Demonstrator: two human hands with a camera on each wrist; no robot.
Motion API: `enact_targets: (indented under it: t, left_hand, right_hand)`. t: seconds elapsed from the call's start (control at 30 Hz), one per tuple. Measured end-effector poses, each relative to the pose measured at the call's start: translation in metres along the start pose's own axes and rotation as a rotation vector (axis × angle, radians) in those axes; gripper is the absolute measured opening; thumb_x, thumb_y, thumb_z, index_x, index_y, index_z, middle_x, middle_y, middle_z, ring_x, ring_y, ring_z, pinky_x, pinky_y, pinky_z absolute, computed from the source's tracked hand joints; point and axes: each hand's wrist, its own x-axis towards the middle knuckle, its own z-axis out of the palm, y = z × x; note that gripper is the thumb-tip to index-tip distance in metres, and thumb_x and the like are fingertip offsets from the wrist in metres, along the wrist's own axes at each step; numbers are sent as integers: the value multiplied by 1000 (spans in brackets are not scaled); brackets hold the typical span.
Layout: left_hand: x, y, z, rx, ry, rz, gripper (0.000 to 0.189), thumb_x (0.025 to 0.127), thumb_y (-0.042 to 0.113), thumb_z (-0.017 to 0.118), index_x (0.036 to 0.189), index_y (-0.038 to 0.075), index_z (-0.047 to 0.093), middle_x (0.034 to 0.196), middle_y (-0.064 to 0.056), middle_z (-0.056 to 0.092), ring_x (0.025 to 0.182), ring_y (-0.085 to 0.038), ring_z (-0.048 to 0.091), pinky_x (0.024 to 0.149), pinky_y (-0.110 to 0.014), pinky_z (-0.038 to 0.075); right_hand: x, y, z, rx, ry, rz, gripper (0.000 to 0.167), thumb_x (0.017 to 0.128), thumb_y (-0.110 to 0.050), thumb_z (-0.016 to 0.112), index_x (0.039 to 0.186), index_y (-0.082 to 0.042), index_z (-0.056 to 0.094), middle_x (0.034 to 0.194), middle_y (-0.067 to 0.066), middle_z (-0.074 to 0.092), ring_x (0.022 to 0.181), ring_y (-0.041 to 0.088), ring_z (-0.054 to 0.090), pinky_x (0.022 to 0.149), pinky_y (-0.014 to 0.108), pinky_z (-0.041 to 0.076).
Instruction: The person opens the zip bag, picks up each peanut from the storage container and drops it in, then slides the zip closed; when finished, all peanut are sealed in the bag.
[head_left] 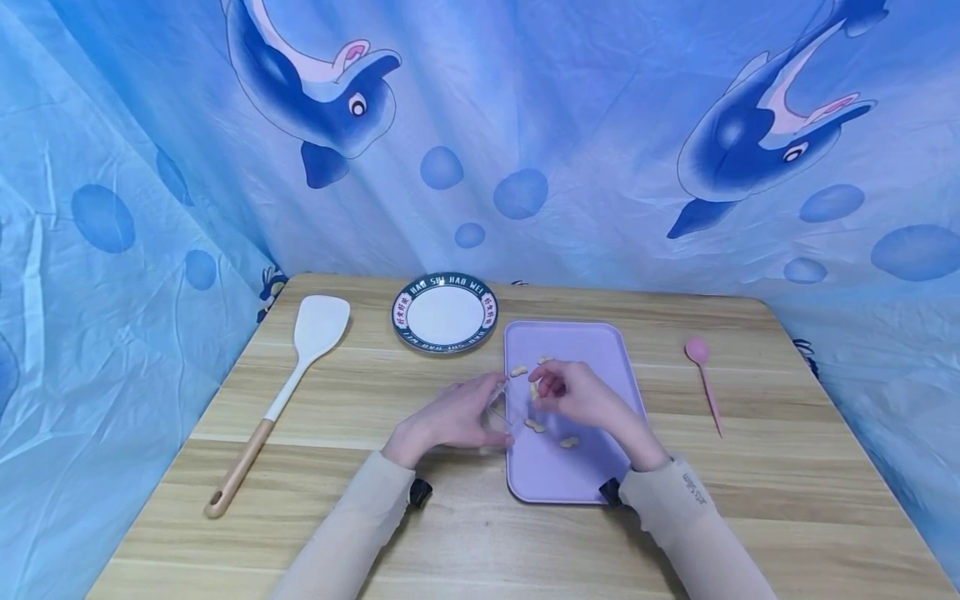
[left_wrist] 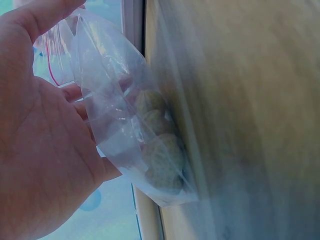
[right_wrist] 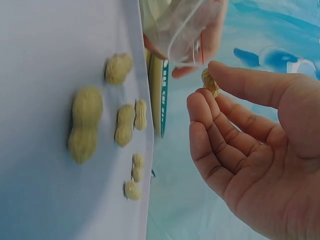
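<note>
Starting at the far left of the worktop (head_left: 457,554), a white spatula (head_left: 287,390) lies slanted, blade towards the back left corner, wooden handle running down along the left edge. Next along, near the middle of the back edge, sits a round plate (head_left: 446,315) with a dark lettered rim.

In front of it, here's the left hand (head_left: 457,414), thumb and fingers curved round a clear bag (left_wrist: 110,110), peanuts (left_wrist: 162,160) lying in its bottom, right at the left edge of the purple tray (head_left: 581,346). Several loose peanuts (head_left: 569,442) are scattered across that tray, most towards its left edge.

And over the tray comes the right hand (head_left: 581,396), thumb and fingertips pinching a single peanut (right_wrist: 210,82), near the bag's mouth; whether they touch, one cannot tell.

Out towards the right edge of the worktop, a pink spoon (head_left: 705,378) lies on the wood, bowl pointing to the back edge.
</note>
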Motion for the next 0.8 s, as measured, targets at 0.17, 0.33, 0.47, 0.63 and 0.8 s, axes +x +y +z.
enact_targets:
  t: [0.17, 0.33, 0.47, 0.63, 0.8]
  left_hand:
    - [0, 0, 0, -4, -1, 2, 97, 78, 49, 81, 152, 11, 33, 150, -8, 47, 134, -25, 46, 111, -53, 35]
    - [0, -1, 0, 2, 2, 11, 97, 78, 51, 81, 152, 11, 33, 149, -9, 47, 133, -26, 47, 110, -53, 36]
    - [0, -1, 0, -2, -3, 9, 99, 77, 51, 81, 153, 11, 32, 151, -9, 45, 133, -27, 47, 110, -54, 35]
    - [0, -2, 1, -4, 0, 14, 99, 77, 50, 81, 154, 12, 32, 150, -8, 46, 132, -26, 48, 110, -54, 36]
    - [0, -2, 1, -1, 1, 22, 97, 78, 49, 81, 153, 12, 32, 150, -9, 46, 133, -26, 47, 110, -54, 36]
  right_hand:
    - [0, -3, 7, -5, -8, -31, 28, 80, 0, 80, 105, 3, 67, 79, 0, 63, 70, 12, 59, 65, 26, 53]
    - [1, -5, 13, 0, -22, -64, 29, 80, 1, 80, 106, 4, 67, 78, -1, 63, 68, 10, 59, 62, 25, 53]
    - [0, -8, 16, 12, -37, -66, 30, 81, 2, 79, 108, 6, 66, 78, -1, 63, 67, 11, 59, 59, 25, 53]
    - [0, -11, 19, 25, -56, -64, 30, 83, 2, 76, 111, 6, 65, 78, 0, 63, 67, 11, 59, 58, 25, 53]
    - [1, -11, 20, 26, -62, -68, 30, 84, 3, 75, 112, 7, 64, 78, -1, 63, 66, 10, 58, 56, 25, 52]
